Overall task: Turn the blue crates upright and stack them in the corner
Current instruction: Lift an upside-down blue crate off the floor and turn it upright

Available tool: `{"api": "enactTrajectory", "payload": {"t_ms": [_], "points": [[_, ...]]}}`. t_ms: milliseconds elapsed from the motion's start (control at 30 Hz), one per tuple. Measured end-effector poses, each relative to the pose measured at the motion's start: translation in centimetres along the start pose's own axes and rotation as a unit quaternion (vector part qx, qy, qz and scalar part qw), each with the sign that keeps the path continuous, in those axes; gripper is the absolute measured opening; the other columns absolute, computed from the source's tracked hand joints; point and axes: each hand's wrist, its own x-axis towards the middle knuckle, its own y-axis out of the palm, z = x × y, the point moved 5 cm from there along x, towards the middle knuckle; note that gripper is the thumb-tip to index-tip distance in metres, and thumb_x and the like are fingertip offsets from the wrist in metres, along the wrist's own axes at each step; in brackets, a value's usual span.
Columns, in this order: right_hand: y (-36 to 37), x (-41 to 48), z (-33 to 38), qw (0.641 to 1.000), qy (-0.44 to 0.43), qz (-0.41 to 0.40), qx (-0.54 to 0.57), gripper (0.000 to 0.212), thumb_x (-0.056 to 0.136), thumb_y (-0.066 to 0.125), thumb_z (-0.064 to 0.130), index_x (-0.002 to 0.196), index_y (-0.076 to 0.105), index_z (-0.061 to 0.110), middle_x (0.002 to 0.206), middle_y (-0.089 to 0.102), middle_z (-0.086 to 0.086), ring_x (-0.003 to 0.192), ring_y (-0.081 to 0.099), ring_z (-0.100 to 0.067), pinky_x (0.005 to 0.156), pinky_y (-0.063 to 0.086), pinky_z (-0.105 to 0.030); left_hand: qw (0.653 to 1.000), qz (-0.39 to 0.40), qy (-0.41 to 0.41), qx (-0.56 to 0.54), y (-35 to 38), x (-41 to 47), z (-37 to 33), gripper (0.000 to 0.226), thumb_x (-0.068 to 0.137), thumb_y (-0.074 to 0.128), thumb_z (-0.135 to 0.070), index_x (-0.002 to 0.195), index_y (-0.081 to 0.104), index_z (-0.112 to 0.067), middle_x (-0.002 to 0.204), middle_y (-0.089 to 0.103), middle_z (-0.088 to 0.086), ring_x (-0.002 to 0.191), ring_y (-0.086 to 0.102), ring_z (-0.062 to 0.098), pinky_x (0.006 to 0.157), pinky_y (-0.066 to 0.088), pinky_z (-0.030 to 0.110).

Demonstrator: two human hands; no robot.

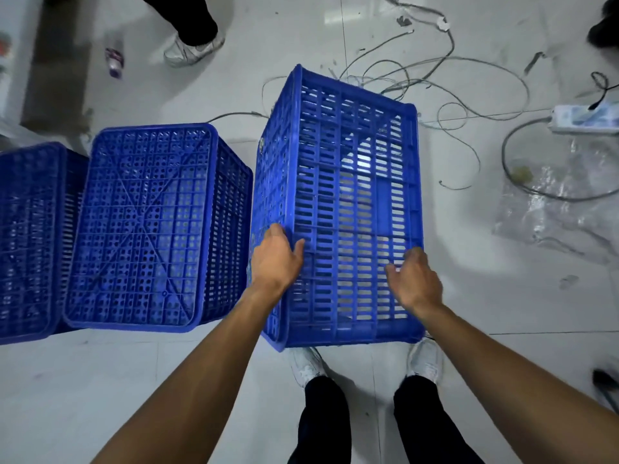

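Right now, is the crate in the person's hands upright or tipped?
Tipped on its side: the held crate shows a slatted wall upward, its perforated base facing left.

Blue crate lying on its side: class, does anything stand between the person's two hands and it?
Nothing visible does. The left hand grips the left edge of the crate on its side, and the right hand appears to grip its right edge. The upturned crate beside it sits clear to the left.

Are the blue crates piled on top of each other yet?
No, the left crate, middle crate and right crate are side by side, none resting on another.
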Motion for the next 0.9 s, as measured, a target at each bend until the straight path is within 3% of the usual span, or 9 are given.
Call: {"api": "enactTrajectory", "payload": {"t_ms": [133,300,433,500,600,667,733,833,900], "points": [[2.0,0.4,-1.4,0.999,0.053,0.007,0.001,0.061,0.095,0.057,0.047,0.133,0.039,0.002,0.131,0.045,-0.015,0.108,0.059,-0.037,0.079,0.050,-0.042,0.999,-0.009,-0.028,-0.029,-0.7,1.0,3.4,0.046,0.100,0.050,-0.043,0.125,0.047,-0.005,0.118,0.060,0.015,0.098,0.062,0.033,0.076,0.047,0.040],[3.2,0.4,0.6,0.997,0.034,-0.068,0.013,0.053,0.089,0.065,0.044,0.119,0.048,0.003,0.117,0.047,-0.014,0.104,0.056,-0.033,0.075,0.053,-0.043,0.997,0.009,-0.072,-0.028,-0.4,2.5,7.9,0.045,0.101,0.047,-0.044,0.123,0.047,-0.005,0.113,0.061,0.016,0.088,0.057,0.032,0.070,0.041,0.037],[2.4,1.5,1.8,0.989,0.029,-0.146,0.015,0.054,0.084,0.073,0.037,0.116,0.050,0.000,0.117,0.051,-0.017,0.107,0.054,-0.034,0.087,0.051,-0.047,0.994,0.023,-0.103,-0.034,0.6,3.0,10.7,0.048,0.101,0.048,-0.043,0.127,0.046,-0.003,0.116,0.061,0.018,0.098,0.060,0.037,0.074,0.046,0.040],[2.6,2.5,1.7,0.991,0.035,-0.122,0.036,0.056,0.085,0.072,0.036,0.121,0.049,0.000,0.120,0.053,-0.016,0.109,0.055,-0.034,0.089,0.050,-0.046,0.992,0.031,-0.112,-0.041,1.2,3.0,11.5,0.048,0.101,0.048,-0.043,0.127,0.046,-0.002,0.115,0.061,0.018,0.099,0.060,0.037,0.073,0.044,0.038],[3.9,4.1,1.5,0.989,0.079,0.005,0.124,0.053,0.092,0.061,0.035,0.133,0.043,0.006,0.115,0.062,-0.011,0.096,0.063,-0.032,0.079,0.054,-0.040,0.992,0.038,-0.113,-0.047,1.8,2.9,12.1,0.045,0.100,0.049,-0.043,0.122,0.047,-0.004,0.103,0.062,0.015,0.085,0.056,0.032,0.069,0.041,0.036],[4.6,4.9,1.1,0.972,0.119,0.048,0.195,0.055,0.091,0.059,0.036,0.137,0.043,0.010,0.113,0.065,-0.010,0.093,0.065,-0.030,0.082,0.056,-0.041,0.991,0.037,-0.117,-0.052,2.0,2.8,12.2,0.042,0.100,0.050,-0.043,0.119,0.047,-0.006,0.095,0.060,0.011,0.079,0.054,0.028,0.067,0.040,0.036],[5.0,5.3,0.6,0.956,0.146,0.057,0.248,0.057,0.087,0.060,0.037,0.136,0.045,0.011,0.116,0.065,-0.010,0.098,0.065,-0.030,0.086,0.056,-0.042,0.990,0.036,-0.121,-0.058,2.1,2.7,12.2,0.039,0.100,0.050,-0.043,0.115,0.047,-0.007,0.092,0.060,0.009,0.078,0.055,0.028,0.066,0.041,0.036],[5.2,5.3,0.1,0.944,0.158,0.062,0.281,0.054,0.077,0.059,0.039,0.121,0.054,0.010,0.108,0.067,-0.008,0.089,0.066,-0.027,0.073,0.055,-0.035,0.990,0.033,-0.120,-0.059,2.1,2.5,11.8,0.039,0.099,0.051,-0.043,0.115,0.048,-0.007,0.092,0.059,0.009,0.080,0.055,0.028,0.068,0.042,0.036],[5.3,5.3,-0.4,0.942,0.163,0.060,0.288,0.063,0.072,0.058,0.042,0.126,0.055,0.009,0.107,0.069,-0.009,0.087,0.068,-0.028,0.074,0.058,-0.036,0.991,0.034,-0.119,-0.059,2.3,2.3,11.4,0.040,0.099,0.051,-0.043,0.117,0.048,-0.006,0.096,0.060,0.010,0.081,0.054,0.028,0.070,0.044,0.037]]}}
